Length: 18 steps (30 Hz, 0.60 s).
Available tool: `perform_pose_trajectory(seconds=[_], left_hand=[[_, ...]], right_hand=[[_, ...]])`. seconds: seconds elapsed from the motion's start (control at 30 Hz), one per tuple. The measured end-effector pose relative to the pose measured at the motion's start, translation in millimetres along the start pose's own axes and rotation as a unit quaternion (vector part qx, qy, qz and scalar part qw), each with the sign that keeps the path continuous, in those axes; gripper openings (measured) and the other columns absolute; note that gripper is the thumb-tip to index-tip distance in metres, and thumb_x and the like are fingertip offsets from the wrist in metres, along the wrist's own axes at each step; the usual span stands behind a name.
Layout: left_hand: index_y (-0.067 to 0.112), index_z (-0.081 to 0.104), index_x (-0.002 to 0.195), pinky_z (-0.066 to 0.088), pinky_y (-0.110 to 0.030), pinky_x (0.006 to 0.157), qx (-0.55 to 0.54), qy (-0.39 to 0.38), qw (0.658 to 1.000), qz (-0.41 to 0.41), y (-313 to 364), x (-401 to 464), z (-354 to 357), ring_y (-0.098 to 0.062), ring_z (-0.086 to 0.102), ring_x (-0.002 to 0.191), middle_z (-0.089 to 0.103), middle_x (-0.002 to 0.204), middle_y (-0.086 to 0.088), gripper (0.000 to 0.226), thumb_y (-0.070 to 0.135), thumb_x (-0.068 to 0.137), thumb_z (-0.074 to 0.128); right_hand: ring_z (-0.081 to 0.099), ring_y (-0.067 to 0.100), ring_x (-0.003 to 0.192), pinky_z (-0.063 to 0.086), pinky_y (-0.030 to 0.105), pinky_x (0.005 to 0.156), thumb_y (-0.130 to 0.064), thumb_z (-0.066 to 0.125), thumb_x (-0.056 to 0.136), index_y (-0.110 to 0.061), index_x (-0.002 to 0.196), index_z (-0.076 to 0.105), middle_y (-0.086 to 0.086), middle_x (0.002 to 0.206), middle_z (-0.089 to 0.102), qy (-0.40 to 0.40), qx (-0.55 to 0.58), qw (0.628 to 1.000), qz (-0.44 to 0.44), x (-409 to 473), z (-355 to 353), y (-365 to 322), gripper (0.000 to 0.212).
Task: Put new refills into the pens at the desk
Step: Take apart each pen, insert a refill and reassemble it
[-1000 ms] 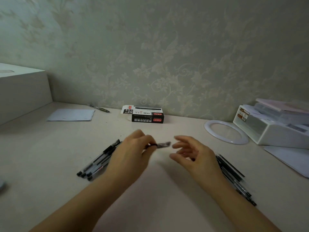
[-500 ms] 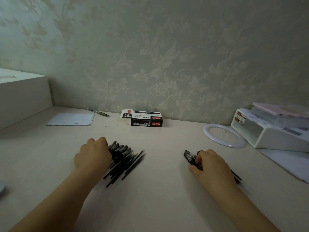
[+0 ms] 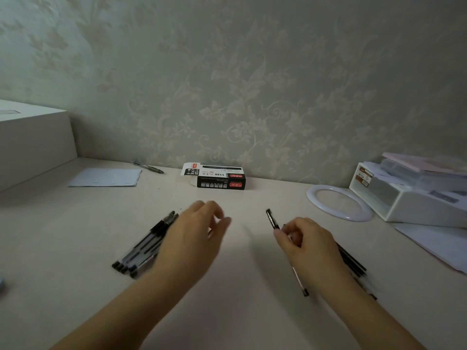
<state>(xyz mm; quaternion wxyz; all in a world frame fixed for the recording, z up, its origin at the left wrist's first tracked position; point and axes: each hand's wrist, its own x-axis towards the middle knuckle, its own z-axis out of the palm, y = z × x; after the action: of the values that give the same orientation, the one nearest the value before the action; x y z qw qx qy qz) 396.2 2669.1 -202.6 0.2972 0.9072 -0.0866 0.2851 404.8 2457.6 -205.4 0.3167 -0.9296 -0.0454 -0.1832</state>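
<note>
Right hand [image 3: 307,245]: fingers curled and pinched on one pen [image 3: 273,219], held just above the counter [image 3: 240,286]. The pen's long axis runs from its dark cap end, up and left of the fingers, back under the palm to a thin tip seen near the wrist; the middle is hidden by the hand.

Left hand [image 3: 195,236]: fingers loosely bent and apart, nothing held; blurred. It is placed beside the left pile of pens [image 3: 145,245], which lies on the counter just left of it, long axes slanting from near-left to far-right.

A second dark pile [image 3: 352,261], whether pens or refills cannot be told, lies just right of the right hand, partly hidden.

Judgement: the held pen points toward the left hand, so the left hand is the nearer one for taking its free end and opening it.

Pen box [image 3: 221,178]: at the wall, well beyond both hands.
</note>
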Motion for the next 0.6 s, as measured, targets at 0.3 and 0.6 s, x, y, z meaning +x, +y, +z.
perform_pose_trajectory(seconds=[0.3, 0.6], left_hand=[[0.029, 0.051, 0.110, 0.044, -0.020, 0.064, -0.067, -0.148, 0.984, 0.075, 17.2, -16.5, 18.8, -0.001, 0.054, 0.068, 0.058, 0.080, 0.014, 0.024, 0.047, 0.096, 0.043], [0.028, 0.047, 0.104, 0.045, -0.029, 0.068, 0.002, -0.159, 0.982, 0.102, 6.7, -16.2, 18.4, -0.007, 0.048, 0.072, 0.051, 0.093, 0.013, 0.011, 0.035, 0.097, 0.042]], right_hand=[[0.062, 0.011, 0.063, 0.051, 0.022, 0.061, -0.018, 0.054, 0.097, -0.008, 0.091, 0.067, 0.000, 0.066, 0.069, -0.157, 0.413, 0.888, 0.127, -7.3, 19.5, -16.0, 0.017], [0.063, 0.010, 0.062, 0.050, 0.017, 0.058, -0.020, 0.063, 0.093, -0.007, 0.094, 0.068, 0.007, 0.073, 0.073, -0.122, 0.402, 0.901, 0.113, -5.3, 21.6, -5.2, 0.013]])
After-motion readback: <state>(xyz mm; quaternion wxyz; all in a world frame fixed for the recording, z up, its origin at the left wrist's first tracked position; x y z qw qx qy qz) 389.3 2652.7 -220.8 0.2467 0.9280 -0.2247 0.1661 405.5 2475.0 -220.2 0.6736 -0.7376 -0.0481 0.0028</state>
